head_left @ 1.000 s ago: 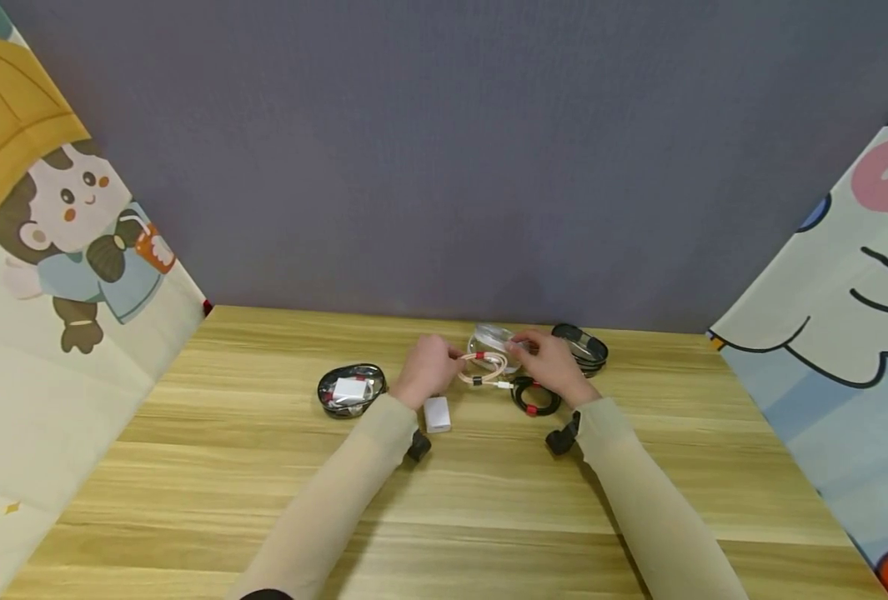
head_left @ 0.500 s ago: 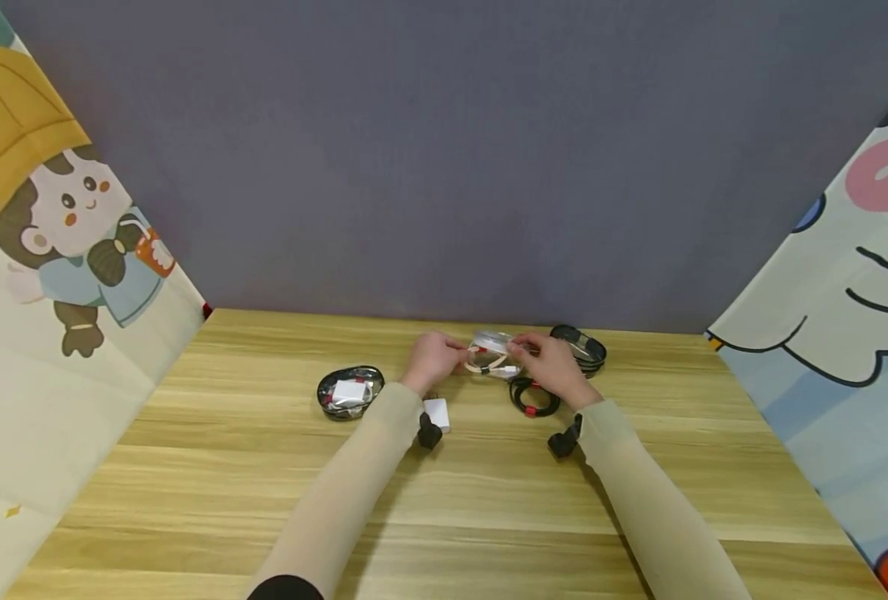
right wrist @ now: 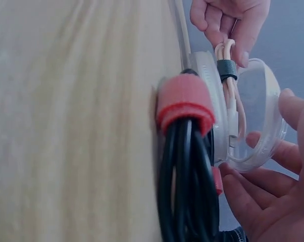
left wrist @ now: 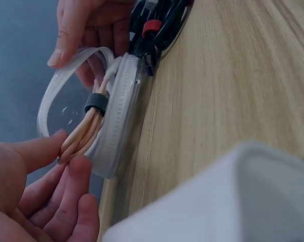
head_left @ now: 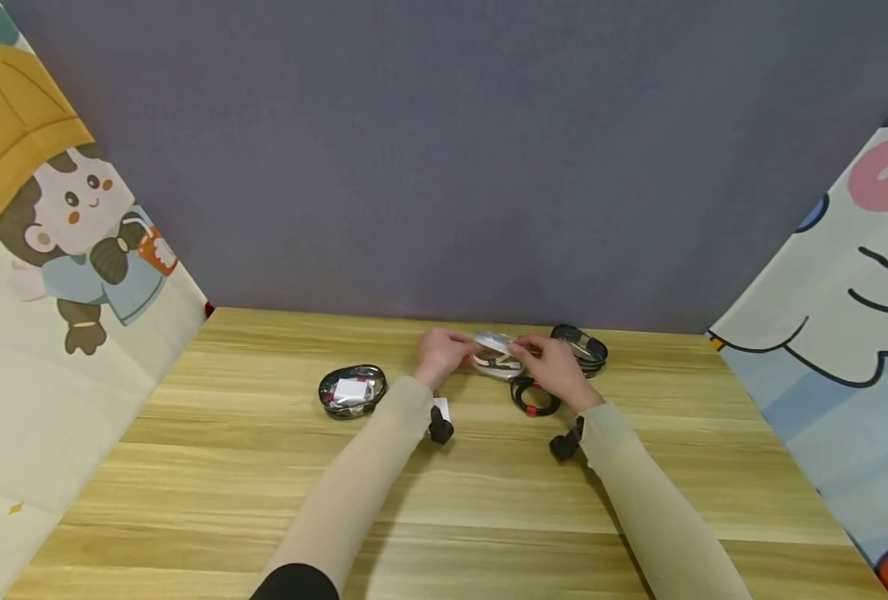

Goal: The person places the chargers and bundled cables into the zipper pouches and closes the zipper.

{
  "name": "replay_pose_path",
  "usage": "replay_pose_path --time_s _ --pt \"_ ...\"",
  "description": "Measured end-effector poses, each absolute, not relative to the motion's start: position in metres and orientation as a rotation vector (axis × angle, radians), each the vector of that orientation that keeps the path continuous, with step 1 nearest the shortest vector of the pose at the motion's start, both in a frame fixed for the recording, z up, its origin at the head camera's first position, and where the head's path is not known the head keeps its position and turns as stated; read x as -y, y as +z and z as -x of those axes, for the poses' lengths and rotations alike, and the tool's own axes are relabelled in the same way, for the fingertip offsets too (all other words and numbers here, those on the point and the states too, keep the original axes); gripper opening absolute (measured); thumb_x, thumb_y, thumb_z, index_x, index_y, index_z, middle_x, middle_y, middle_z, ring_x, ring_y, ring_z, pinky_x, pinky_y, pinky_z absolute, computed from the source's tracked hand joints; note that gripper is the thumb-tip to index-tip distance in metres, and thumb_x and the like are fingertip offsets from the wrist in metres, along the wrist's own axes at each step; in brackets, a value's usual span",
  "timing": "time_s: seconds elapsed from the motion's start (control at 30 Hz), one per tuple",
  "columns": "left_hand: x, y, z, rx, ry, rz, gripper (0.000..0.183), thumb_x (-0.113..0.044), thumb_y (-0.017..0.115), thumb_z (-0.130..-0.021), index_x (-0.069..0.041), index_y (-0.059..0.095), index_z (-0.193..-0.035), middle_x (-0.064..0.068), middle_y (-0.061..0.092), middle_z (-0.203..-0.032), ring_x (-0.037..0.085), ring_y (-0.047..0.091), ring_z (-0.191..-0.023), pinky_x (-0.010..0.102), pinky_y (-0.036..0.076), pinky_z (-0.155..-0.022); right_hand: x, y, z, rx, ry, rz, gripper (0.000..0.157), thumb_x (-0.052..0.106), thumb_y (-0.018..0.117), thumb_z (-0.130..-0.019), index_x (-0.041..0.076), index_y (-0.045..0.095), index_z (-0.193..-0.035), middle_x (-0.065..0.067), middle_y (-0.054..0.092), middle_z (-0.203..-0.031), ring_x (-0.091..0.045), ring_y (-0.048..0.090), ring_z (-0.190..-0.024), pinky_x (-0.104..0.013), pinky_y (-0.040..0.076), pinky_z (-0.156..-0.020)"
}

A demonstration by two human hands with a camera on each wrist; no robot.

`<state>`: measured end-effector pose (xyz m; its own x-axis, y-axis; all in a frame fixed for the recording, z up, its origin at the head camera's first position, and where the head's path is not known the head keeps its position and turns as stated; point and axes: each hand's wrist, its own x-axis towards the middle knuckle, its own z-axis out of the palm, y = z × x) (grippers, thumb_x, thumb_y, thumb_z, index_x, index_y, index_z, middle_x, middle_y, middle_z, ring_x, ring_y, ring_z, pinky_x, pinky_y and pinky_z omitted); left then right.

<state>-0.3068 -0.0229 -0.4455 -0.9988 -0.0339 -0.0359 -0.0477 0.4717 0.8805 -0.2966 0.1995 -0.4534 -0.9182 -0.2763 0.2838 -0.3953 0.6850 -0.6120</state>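
Observation:
A small clear round zip case (left wrist: 119,121) with a white zipped edge lies near the back of the table, its lid raised. My left hand (head_left: 441,354) pinches a coiled beige charging cable (left wrist: 84,132) between thumb and fingers. The coil, bound by a dark strap (right wrist: 226,69), sits partly inside the case, between base and lid. Thumb and fingers of my right hand (head_left: 554,367) hold the raised lid (right wrist: 274,101) by its rim. Just in front of the case lies a coiled black cable (head_left: 531,410) with red straps (right wrist: 185,101).
A white charger block (left wrist: 217,201) lies close under my left wrist. To the left is a black-edged clear case (head_left: 352,392) holding a white block. Another black-edged case (head_left: 582,348) lies behind my right hand. A grey panel (head_left: 444,167) stands along the table's back edge.
My left hand has moved right with the beige cable, bringing it from in front of the clear case into it. The right hand stays nearly in place at the lid.

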Motion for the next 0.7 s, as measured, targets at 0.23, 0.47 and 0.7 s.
replay_pose_path --time_s 0.23,0.47,0.7 --pt "0.0220 -0.4482 0.3085 -2.649 1.651 0.141 0.018 -0.024 0.084 -0.081 -0.011 0.080 -0.093 -0.004 0.072 -0.072 0.014 0.070 -0.068 0.020 0.046 -0.054 -0.2002 -0.4536 0.2959 2.731 1.056 -0.541 0.046 0.044 0.058 -0.100 0.005 0.070 -0.120 -0.012 0.073 -0.106 -0.027 0.069 -0.093 -0.047 0.055 -0.081" --pt "0.0247 -0.4483 0.3072 -2.652 1.628 0.092 0.018 -0.021 0.085 -0.080 -0.010 0.080 -0.093 -0.002 0.072 -0.073 0.017 0.068 -0.069 0.021 0.045 -0.054 -0.1984 -0.4542 0.2979 2.707 1.036 -0.538 0.044 0.042 0.059 -0.100 0.004 0.073 -0.116 -0.013 0.072 -0.108 -0.019 0.064 -0.072 -0.039 0.052 -0.067" --pt "0.0228 -0.4453 0.3058 -2.671 1.564 0.096 0.019 -0.024 0.086 -0.077 -0.011 0.080 -0.090 -0.003 0.071 -0.072 0.012 0.061 -0.064 0.024 0.043 -0.056 -0.1966 -0.4563 0.2988 2.689 1.032 -0.530 0.048 0.044 0.058 -0.100 0.004 0.071 -0.123 -0.014 0.071 -0.116 -0.026 0.069 -0.095 -0.045 0.055 -0.079"
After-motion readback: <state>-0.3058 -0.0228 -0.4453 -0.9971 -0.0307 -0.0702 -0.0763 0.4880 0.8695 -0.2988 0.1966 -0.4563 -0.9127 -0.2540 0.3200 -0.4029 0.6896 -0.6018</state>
